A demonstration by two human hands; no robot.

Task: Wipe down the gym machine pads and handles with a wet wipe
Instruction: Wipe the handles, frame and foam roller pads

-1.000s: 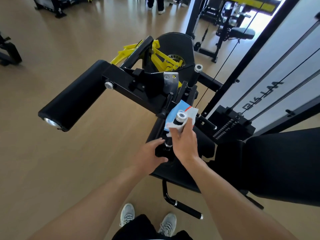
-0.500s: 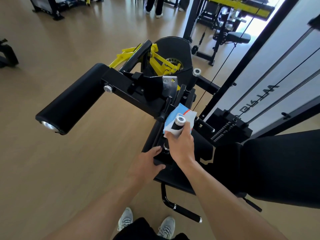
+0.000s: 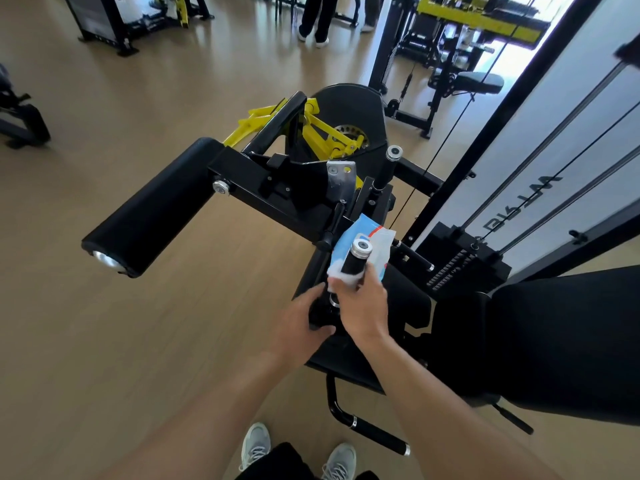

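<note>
The right hand [image 3: 360, 299] is curling around the near handle [image 3: 356, 259], pressing a white wet wipe [image 3: 341, 275] against the black grip just below its silver end cap. Behind the fingers, toward one o'clock, a blue and white wipe packet [image 3: 377, 244] is also sticking out of the same grasp. The left hand [image 3: 301, 323] is sitting just beside it at eight o'clock, fingers bent over the black bracket [image 3: 317, 315] at the handle's base, seemingly steadying the machine.

The step in hand appears to be wiping this handle, with the wipe wrapped partway round the grip. The next move probably calls for sliding or twisting the wipe along the whole grip, then shifting to another surface.

Outward from the hands, a second handle [image 3: 389, 166] with a silver cap is standing at twelve o'clock, a long roller pad [image 3: 152, 209] is stretching toward ten o'clock, and a large black seat pad [image 3: 554, 341] is lying at three o'clock. A low handle [image 3: 377, 436] is jutting out at six o'clock, above the person's grey shoes [image 3: 254, 445]. None of these is being touched.
</note>
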